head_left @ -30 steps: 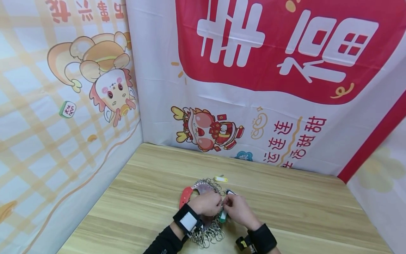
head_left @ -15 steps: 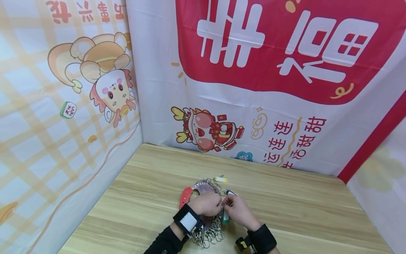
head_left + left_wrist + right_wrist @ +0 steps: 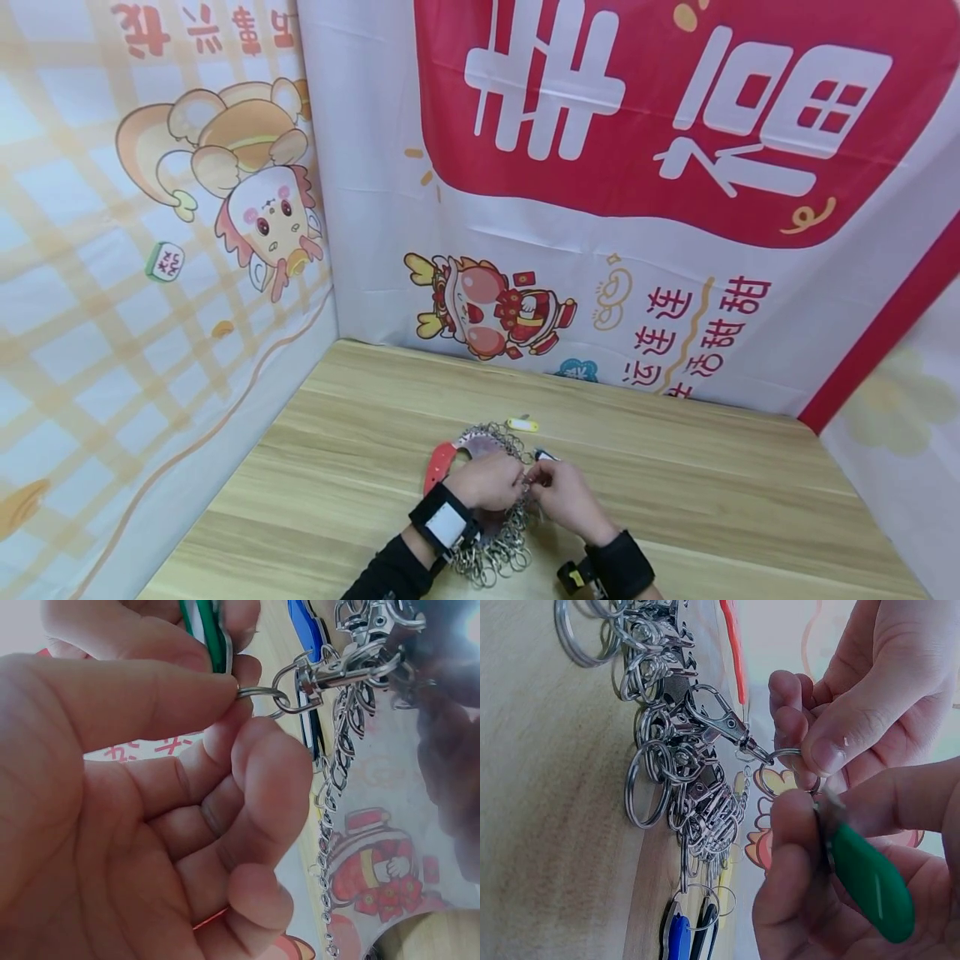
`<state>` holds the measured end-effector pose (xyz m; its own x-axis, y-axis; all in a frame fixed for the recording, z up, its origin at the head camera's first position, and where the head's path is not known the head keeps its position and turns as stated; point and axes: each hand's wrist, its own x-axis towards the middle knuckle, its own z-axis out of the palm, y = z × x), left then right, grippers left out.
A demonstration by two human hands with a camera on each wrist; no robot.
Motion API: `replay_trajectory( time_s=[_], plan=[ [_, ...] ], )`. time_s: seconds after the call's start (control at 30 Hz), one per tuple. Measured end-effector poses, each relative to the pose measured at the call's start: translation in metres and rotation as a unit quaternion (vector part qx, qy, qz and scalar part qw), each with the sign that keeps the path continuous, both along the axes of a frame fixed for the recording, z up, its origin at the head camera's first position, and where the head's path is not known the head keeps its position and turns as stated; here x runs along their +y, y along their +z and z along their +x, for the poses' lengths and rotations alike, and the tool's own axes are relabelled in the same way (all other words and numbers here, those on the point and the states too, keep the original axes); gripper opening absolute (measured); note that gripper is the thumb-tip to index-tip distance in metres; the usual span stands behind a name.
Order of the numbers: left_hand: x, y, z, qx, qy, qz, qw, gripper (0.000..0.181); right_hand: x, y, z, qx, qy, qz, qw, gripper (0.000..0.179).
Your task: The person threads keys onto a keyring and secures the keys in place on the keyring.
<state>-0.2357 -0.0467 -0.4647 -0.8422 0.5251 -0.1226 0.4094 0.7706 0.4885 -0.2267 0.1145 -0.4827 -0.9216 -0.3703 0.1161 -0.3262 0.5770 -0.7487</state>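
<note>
In the head view my left hand (image 3: pixel 487 481) lies over a shiny plate (image 3: pixel 480 442) edged with many metal clasps and rings. Its thumb and finger pinch a metal split ring (image 3: pixel 262 691), which hangs on a swivel snap clasp (image 3: pixel 718 721). Close beside it, my right hand (image 3: pixel 562 497) pinches a green key tag (image 3: pixel 874 885) by its metal end, right at the split ring. Whether the tag's end is threaded onto the ring I cannot tell. A red curved piece (image 3: pixel 438 465) sits at the plate's left side.
A yellow key tag (image 3: pixel 522 424) lies on the wooden table (image 3: pixel 675 475) beyond the plate. A blue key tag (image 3: pixel 679 936) and a black one (image 3: pixel 704 930) lie near the clasps. Printed cloth walls (image 3: pixel 375 167) stand at the back and left.
The green tag, seen below my right hand in the earlier head views, has turned and is now hidden there behind the fingers. Both hands stay nearly in place.
</note>
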Motion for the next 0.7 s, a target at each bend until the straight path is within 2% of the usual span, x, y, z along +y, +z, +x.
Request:
replay_trajectory(
  time_s=[0.1, 0.43, 0.7],
  plan=[
    [-0.0006, 0.0005, 0.0002, -0.006, 0.003, 0.004, 1.0, 0.022, 0.0005, -0.0003, -0.0004, 0.001, -0.002, 0.002, 1.0, 0.016],
    [-0.0012, 0.0021, 0.0005, -0.024, 0.008, 0.008, 0.9997, 0.019, 0.0003, 0.0012, -0.0002, 0.042, 0.003, 0.021, 0.9989, 0.017],
    [-0.0009, 0.0011, 0.0003, -0.022, 0.005, 0.016, 0.9996, 0.027, 0.0003, 0.0015, -0.0009, 0.026, -0.014, 0.023, 0.9993, 0.011]
  ],
)
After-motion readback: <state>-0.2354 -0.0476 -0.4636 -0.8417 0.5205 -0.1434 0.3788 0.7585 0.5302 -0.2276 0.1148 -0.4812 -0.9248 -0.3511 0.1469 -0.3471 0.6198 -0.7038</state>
